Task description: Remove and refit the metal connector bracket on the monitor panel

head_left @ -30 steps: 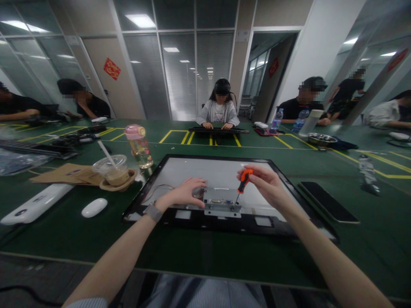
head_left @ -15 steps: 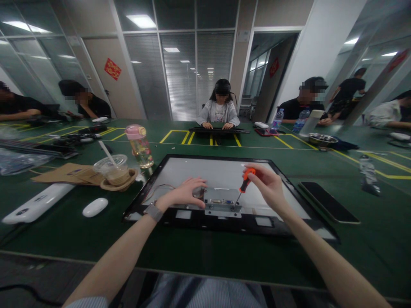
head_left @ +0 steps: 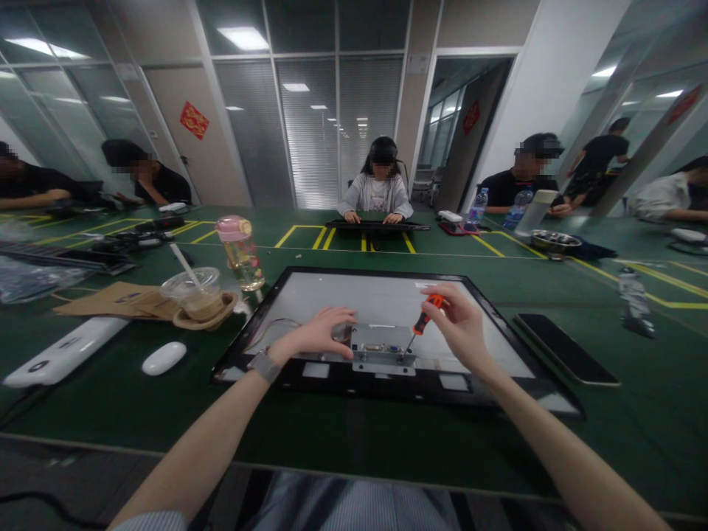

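A monitor panel (head_left: 381, 295) lies face down on the green table, its metal back showing inside a black frame. My right hand (head_left: 460, 324) is closed round a small screwdriver (head_left: 421, 324) with an orange and black handle; the tip rests on the metal port bracket (head_left: 383, 355) near the panel's front edge. My left hand (head_left: 319, 332), with a watch on the wrist, rests with curled fingers on the bracket's left end, pressing a small dark part I cannot make out. Thin wires (head_left: 268, 328) run left of that hand.
Left of the panel stand a lidded drink cup with straw (head_left: 193, 293) on brown paper, a pink-capped bottle (head_left: 240, 252), a white mouse (head_left: 162, 358) and a white bar-shaped device (head_left: 60, 352). A dark phone (head_left: 564, 346) lies right. Other people sit round the table; one opposite works at a keyboard (head_left: 377, 224).
My right hand has tilted the screwdriver's handle further right and lowered it slightly while the tip stays on the bracket. My left hand has not moved.
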Tool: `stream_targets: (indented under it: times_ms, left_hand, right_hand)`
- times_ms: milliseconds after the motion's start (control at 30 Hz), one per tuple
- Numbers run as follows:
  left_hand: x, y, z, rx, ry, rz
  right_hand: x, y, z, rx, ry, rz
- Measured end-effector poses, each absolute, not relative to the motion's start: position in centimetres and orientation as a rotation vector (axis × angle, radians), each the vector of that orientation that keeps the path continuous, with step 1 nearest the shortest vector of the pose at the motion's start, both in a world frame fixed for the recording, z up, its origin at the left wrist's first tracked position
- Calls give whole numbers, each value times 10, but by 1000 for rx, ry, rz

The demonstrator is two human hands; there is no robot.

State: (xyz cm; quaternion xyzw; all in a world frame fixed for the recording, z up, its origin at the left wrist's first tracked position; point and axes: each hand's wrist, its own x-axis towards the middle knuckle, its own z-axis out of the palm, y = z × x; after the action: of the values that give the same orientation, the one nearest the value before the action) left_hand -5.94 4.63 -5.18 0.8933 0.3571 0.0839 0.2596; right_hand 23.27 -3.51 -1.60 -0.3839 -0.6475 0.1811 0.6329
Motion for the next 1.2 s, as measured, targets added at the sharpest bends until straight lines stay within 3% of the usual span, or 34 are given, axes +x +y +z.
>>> stream_targets:
  times_ms: [267, 533, 767, 1033, 1200]
  left_hand:
    - [-60, 47, -53, 2429, 962, 232]
    - [-59, 48, -56, 2437, 974, 244]
    - [-61, 49, -58, 2441, 958, 250]
    - [-61, 48, -56, 2433, 961, 247]
    - [-61, 48, -57, 2433, 950, 247]
  right_hand:
    - [235, -36, -18, -762, -1507, 669]
    - [231, -35, -18, -899, -1479, 293]
    - [230, -39, -19, -806, -1481, 503]
    - [231, -37, -15, -852, -1470, 337]
    - [233, -38, -18, -775, -1477, 561]
